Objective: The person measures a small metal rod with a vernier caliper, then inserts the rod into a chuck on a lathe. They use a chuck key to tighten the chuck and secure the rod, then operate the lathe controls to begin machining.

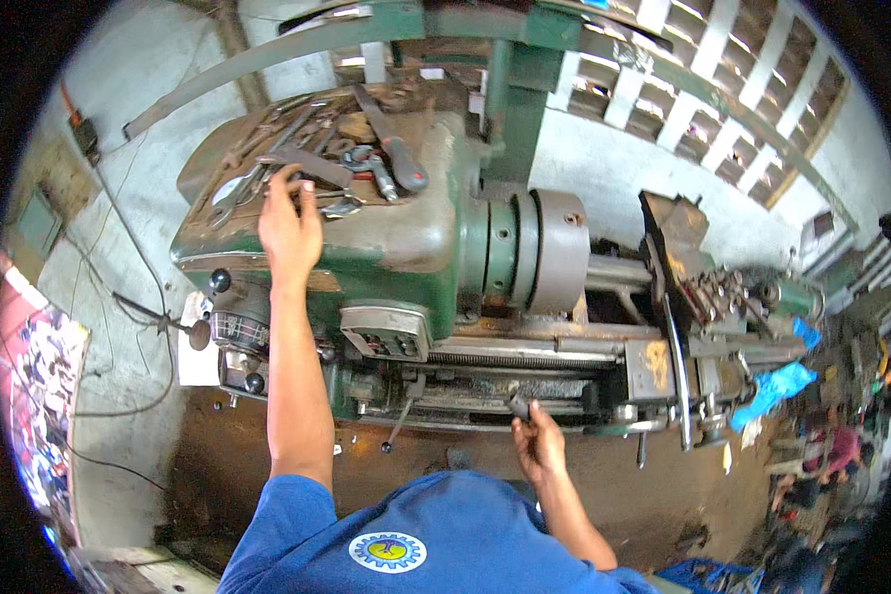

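My left hand (pixel 293 223) reaches over the top of a green lathe's headstock (pixel 396 252). Its fingers are apart, with the tips at a flat grey metal piece (pixel 317 166) among loose tools; whether they grip it cannot be made out. Around them lie a file with a dark and red handle (pixel 398 153), a small grey tool with a blue part (pixel 374 170) and several wrenches and rods. Low in front of the lathe bed, my right hand (pixel 542 445) is closed on a small dark metal cylinder (pixel 520 404), which sticks out past the fingertips.
The round grey chuck (pixel 561 250) projects from the headstock, right of my left arm. Farther right stand the carriage with its long lever (pixel 676 371) and blue plastic (pixel 774 394). Control knobs (pixel 220 280) jut out beside my left forearm. A green beam (pixel 317 54) crosses overhead.
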The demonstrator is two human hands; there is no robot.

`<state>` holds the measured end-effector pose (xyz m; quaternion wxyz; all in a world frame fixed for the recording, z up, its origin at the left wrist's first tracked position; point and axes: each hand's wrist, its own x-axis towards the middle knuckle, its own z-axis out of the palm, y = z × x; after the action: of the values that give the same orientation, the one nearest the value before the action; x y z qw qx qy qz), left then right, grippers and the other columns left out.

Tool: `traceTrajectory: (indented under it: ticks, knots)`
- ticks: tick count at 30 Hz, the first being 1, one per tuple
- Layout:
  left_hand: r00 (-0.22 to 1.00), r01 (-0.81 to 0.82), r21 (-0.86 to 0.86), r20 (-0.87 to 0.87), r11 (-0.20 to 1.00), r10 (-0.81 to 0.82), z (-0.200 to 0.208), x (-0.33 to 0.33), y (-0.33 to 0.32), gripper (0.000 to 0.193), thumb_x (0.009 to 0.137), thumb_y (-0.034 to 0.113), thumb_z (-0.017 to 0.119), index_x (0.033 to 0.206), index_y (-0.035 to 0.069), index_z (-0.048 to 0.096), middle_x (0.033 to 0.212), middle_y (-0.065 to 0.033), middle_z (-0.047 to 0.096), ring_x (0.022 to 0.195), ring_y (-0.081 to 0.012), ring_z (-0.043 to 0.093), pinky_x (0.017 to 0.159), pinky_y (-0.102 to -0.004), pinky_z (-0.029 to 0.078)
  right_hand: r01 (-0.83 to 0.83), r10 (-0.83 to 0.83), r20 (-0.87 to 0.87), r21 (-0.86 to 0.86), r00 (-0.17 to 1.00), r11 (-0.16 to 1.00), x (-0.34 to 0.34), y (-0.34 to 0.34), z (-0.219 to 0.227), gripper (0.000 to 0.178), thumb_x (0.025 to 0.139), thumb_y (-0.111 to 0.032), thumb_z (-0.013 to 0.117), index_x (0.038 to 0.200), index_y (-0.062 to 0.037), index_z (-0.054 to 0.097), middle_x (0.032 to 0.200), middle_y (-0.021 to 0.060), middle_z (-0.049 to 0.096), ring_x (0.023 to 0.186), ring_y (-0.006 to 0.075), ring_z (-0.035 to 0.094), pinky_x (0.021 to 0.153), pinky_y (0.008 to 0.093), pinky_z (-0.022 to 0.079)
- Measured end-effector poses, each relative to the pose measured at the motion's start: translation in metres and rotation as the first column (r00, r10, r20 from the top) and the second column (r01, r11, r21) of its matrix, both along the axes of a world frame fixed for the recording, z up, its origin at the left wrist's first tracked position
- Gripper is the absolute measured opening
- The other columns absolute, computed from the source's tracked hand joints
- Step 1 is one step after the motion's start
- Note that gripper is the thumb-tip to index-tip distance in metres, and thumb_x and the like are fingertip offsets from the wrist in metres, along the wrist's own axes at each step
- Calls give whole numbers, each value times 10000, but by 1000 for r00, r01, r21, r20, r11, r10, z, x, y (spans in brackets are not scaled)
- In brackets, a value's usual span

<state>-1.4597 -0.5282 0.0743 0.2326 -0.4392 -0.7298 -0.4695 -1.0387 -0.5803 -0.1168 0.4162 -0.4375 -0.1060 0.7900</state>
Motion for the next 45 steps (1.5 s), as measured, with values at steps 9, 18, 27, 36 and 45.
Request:
traceTrajectory:
  ticks: [9,18,27,36,45]
  knots:
    - [997,55,12,-49,998,-55,1,4,-5,192,945,95,547,1130,73,591,977,-161,688,960,-384,637,828,-482,499,-55,65,87,-118,994,992,-13,-28,-24,239,975,-159,638,1137,10,593,947,98,631,741,200,663,631,248,594]
    - [999,29,-27,-27,999,-30,0,2,-3,205,983,237,564,1135,111,621,996,-169,695,943,-360,662,819,-470,506,63,-144,150,444,978,894,40,84,21,94,958,-115,644,910,-51,593,732,-19,475,600,94,433,790,312,567]
    - [993,-110,-91,25,990,112,-7,-13,7,354,1009,383,531,1150,97,684,1044,-110,737,1011,-301,684,907,-394,491,304,-421,86,565,903,767,77,272,1,455,942,-98,687,1303,21,436,1014,171,635,789,197,678,674,285,573]
    - [970,-239,-139,21,961,244,1,-12,5,332,996,349,559,1077,70,719,946,-73,761,911,-221,696,857,-344,490,-38,20,37,575,999,817,48,335,-29,322,905,-107,741,1165,-7,579,856,90,685,753,164,674,700,276,540]
    - [970,-243,-102,-13,965,243,0,-27,3,315,988,323,583,969,53,743,898,-67,758,851,-189,683,821,-330,489,-119,156,13,705,988,699,26,350,-31,246,899,-68,737,1099,1,612,911,97,695,788,147,667,729,281,557]
